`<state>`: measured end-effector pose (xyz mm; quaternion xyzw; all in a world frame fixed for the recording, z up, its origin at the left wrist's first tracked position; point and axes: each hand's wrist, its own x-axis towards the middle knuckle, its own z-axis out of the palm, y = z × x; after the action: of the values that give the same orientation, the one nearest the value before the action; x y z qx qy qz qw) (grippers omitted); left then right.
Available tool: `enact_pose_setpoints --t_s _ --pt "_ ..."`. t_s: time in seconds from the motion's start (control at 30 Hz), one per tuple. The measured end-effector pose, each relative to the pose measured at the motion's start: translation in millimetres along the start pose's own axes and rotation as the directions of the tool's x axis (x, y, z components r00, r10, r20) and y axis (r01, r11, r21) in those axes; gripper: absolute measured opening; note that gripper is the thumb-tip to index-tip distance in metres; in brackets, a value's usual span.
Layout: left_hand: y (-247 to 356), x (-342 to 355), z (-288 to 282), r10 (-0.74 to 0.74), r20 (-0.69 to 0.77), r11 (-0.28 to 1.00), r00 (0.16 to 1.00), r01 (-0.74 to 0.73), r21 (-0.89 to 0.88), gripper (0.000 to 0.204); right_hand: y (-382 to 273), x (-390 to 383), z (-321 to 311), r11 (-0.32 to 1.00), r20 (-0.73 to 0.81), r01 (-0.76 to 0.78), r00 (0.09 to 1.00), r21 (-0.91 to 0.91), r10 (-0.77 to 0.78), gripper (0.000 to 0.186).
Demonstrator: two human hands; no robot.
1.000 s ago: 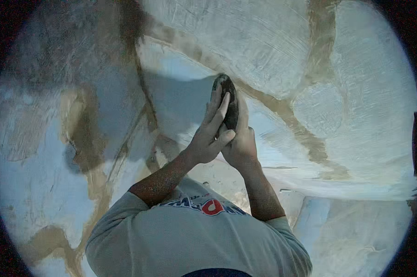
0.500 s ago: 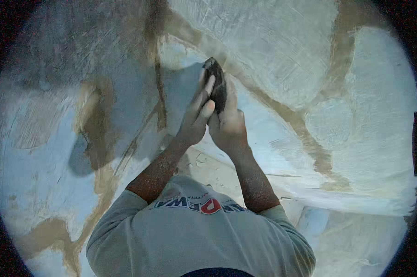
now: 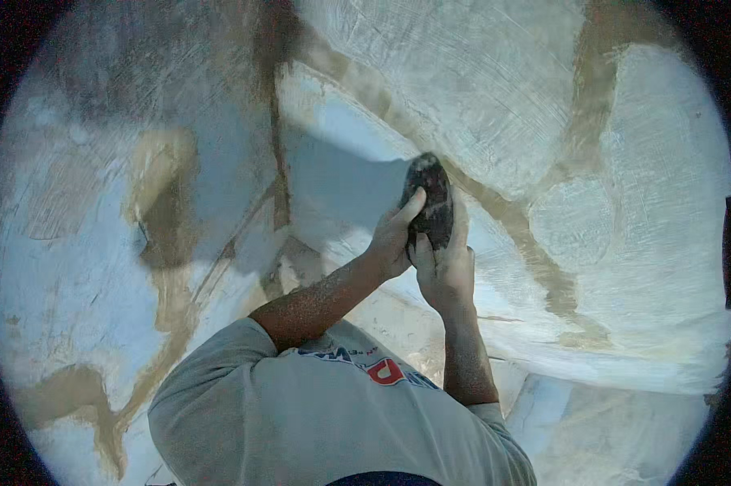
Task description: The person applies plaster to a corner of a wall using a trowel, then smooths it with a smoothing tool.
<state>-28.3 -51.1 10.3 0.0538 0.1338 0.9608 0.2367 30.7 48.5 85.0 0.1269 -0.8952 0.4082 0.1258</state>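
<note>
A pale wall (image 3: 495, 105) with brown patches spreads behind the person's grey shirt (image 3: 301, 413). The right hand (image 3: 448, 271) closes around the right side and lower end of a dark, oval block (image 3: 437, 206); the left hand (image 3: 394, 241) grips its left side, thumb over the face, probably to stop it twisting. Whether the block touches the wall is unclear.

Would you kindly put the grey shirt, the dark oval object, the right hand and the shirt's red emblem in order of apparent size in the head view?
1. Grey shirt
2. Dark oval object and right hand: too alike to rank
3. Red emblem
</note>
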Motion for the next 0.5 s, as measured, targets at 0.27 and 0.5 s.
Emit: enact_pose_setpoints --t_s 0.27,0.5 --pt "54.1 7.5 -19.9 0.201 -0.066 0.973 0.977 -0.191 0.129 0.050 -27.7 44.0 35.7 0.999 0.109 0.038 0.993 0.000 -0.037 0.075" --pt "120.4 -0.3 -1.3 0.285 -0.185 0.951 0.941 -0.253 0.178 0.039 -41.7 81.2 77.4 0.991 0.067 0.130 0.989 -0.023 -0.129 0.080"
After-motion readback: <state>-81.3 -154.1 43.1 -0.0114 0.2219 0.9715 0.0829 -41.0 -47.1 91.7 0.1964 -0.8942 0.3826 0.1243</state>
